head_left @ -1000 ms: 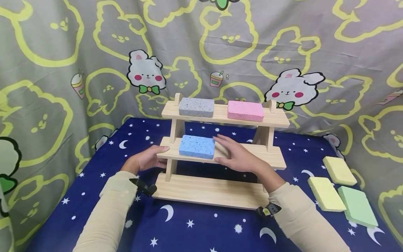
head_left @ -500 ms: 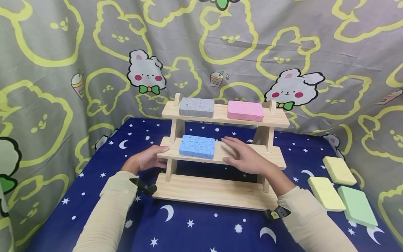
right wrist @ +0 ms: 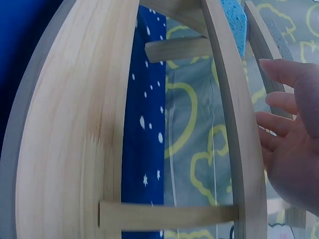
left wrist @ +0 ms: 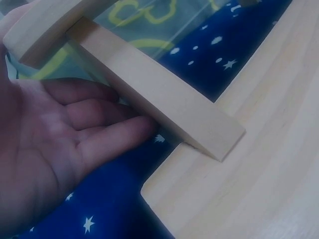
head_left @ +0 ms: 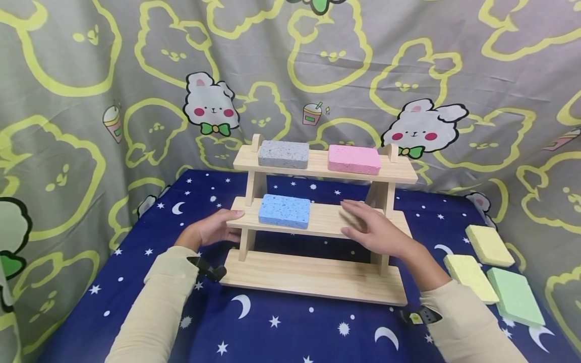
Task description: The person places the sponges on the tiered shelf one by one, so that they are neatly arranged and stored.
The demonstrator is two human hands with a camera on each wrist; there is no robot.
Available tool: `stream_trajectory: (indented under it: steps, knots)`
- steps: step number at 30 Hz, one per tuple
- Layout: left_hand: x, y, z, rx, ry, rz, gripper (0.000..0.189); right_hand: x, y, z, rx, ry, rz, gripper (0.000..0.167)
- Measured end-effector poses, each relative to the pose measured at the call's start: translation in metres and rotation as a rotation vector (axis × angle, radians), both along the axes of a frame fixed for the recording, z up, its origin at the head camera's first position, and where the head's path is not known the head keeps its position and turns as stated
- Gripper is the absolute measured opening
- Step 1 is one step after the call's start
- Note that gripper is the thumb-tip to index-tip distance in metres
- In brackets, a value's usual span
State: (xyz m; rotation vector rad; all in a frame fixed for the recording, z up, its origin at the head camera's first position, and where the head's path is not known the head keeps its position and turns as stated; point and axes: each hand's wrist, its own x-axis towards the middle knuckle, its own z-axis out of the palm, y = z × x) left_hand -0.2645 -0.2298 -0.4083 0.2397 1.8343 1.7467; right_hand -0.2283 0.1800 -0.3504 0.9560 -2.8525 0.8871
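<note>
A three-tier wooden shelf stand (head_left: 313, 275) stands before me. My left hand (head_left: 212, 228) holds the left end of its middle shelf, thumb on top and fingers underneath. In the left wrist view the fingers (left wrist: 117, 142) reach up to the side support (left wrist: 159, 94). A blue sponge (head_left: 284, 211) lies on the left half of the middle shelf. Over that shelf's right half is my right hand (head_left: 379, 229), its fingers parted and holding nothing. It is apart from the blue sponge. On the top shelf lie a grey sponge (head_left: 283, 154) and a pink sponge (head_left: 354, 159).
Two yellow sponges (head_left: 471, 279) and a green sponge (head_left: 516, 296) lie on the dark blue starry cloth (head_left: 272, 333) at the right. Behind the stand hangs a grey curtain (head_left: 268, 60) with yellow outlines and rabbits.
My right hand has let go of the blue sponge's right end and moved right along the middle shelf. The blue sponge shifted very slightly at most. My left hand has stayed put.
</note>
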Motion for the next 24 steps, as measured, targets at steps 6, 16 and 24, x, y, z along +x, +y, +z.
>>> stream_trajectory:
  steps: [6, 16, 24]
  knots:
    - [0.000, 0.000, -0.001, -0.007, -0.002, 0.008, 0.063, 0.005, 0.015, -0.002, -0.007, 0.002, -0.040, 0.060]
    - [0.000, 0.000, -0.001, -0.010, 0.006, 0.009, 0.065, 0.017, 0.032, -0.007, -0.031, 0.012, -0.080, 0.061]
    - [0.000, 0.001, -0.001, -0.007, 0.001, 0.013, 0.064, 0.025, 0.048, -0.002, -0.051, 0.008, -0.145, 0.059]
